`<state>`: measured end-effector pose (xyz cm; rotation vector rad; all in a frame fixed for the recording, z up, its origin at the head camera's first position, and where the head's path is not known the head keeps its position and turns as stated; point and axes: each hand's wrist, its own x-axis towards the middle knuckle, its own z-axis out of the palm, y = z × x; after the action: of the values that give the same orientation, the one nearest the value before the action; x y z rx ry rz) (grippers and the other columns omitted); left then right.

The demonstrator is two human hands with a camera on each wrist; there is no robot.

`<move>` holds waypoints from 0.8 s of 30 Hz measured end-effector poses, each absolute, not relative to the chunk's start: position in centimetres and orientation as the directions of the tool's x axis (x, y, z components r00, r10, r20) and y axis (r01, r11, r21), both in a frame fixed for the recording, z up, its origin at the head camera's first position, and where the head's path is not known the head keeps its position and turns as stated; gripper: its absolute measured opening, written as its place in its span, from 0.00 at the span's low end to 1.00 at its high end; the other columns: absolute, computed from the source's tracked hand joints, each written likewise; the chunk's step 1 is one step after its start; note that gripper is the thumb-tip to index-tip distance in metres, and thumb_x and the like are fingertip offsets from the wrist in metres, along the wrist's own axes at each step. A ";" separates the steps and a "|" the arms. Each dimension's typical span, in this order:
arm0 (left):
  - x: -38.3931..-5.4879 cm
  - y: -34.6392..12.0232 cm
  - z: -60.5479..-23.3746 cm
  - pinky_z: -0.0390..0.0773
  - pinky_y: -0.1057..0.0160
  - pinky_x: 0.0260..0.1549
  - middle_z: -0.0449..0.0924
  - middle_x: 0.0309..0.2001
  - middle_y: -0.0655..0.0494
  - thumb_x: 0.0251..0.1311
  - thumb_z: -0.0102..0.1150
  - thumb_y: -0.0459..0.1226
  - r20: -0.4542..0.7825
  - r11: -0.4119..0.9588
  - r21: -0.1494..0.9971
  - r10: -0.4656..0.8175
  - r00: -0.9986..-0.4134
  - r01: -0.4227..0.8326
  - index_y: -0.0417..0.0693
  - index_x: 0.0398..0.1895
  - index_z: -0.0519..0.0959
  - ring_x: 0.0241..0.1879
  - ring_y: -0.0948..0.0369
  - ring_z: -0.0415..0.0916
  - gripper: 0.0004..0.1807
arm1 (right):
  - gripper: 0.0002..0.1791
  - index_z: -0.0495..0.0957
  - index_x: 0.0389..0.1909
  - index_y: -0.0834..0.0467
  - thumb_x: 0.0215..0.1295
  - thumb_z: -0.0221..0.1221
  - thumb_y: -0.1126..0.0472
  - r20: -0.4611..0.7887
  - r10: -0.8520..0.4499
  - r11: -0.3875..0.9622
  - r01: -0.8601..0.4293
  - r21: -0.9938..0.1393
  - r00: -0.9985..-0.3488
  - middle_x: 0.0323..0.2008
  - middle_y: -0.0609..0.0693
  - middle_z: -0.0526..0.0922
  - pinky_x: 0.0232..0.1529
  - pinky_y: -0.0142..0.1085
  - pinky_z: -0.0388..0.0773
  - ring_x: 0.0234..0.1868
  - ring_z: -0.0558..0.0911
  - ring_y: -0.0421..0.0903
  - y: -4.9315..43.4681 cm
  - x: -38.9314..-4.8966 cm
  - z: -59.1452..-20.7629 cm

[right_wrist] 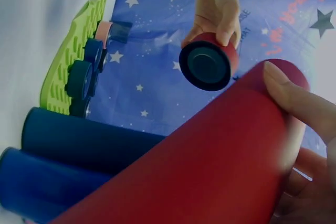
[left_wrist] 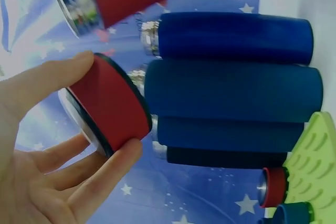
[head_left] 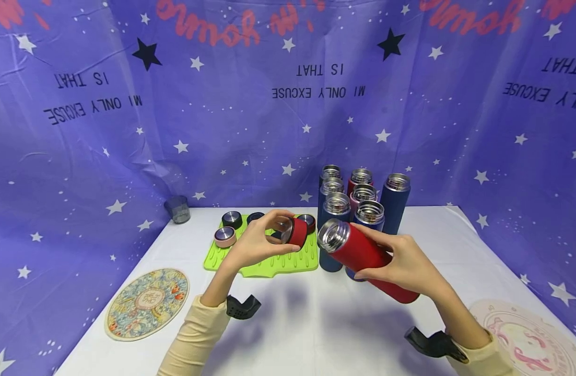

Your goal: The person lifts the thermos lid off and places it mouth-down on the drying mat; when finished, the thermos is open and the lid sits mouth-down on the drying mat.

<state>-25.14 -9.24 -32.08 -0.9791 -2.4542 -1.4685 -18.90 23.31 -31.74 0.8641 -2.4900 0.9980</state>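
Note:
My left hand pinches a red bottle lid between thumb and fingers, above the green mat. In the right wrist view the dark underside of the lid shows. My right hand grips a red thermos bottle round its body. The bottle is tilted, its bare steel mouth pointing up and left toward the lid. A short gap separates lid and mouth. Behind the red bottle stand several uncapped bottles, among them a dark blue one and a bright blue one.
A green ridged mat bears several lids, including a pink one and a black one. A dark clear cup stands at the back left. Round placemats lie at left and right. A purple starry cloth hangs behind the table.

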 end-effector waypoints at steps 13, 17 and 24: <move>-28.1 -8.5 -34.0 0.83 0.61 0.38 0.78 0.52 0.54 0.45 0.76 0.44 0.379 0.478 0.662 0.451 -0.808 0.578 0.50 0.59 0.74 0.47 0.54 0.77 0.35 | 0.45 0.70 0.66 0.59 0.42 0.77 0.64 0.567 -0.187 0.551 -0.564 -0.616 -0.802 0.50 0.46 0.82 0.41 0.25 0.79 0.41 0.82 0.35 27.0 -18.1 -31.5; -29.4 -8.1 -34.9 0.83 0.60 0.39 0.78 0.53 0.52 0.46 0.76 0.43 0.388 0.501 0.615 0.479 -0.787 0.609 0.47 0.59 0.74 0.48 0.52 0.77 0.35 | 0.44 0.69 0.66 0.59 0.43 0.76 0.68 0.588 -0.092 0.541 -0.536 -0.648 -0.804 0.46 0.34 0.81 0.39 0.23 0.78 0.38 0.82 0.34 28.0 -18.2 -31.6; -31.6 -7.1 -36.5 0.81 0.56 0.44 0.78 0.52 0.51 0.47 0.76 0.40 0.362 0.544 0.565 0.512 -0.779 0.620 0.43 0.59 0.74 0.47 0.54 0.77 0.34 | 0.41 0.70 0.63 0.57 0.45 0.74 0.71 0.578 0.059 0.488 -0.481 -0.728 -0.814 0.42 0.34 0.82 0.41 0.22 0.78 0.39 0.83 0.34 29.6 -18.8 -31.8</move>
<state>-31.57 -7.11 -36.53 -0.9682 -2.6230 -1.0526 -18.76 29.61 -31.82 0.3467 -2.1949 1.3135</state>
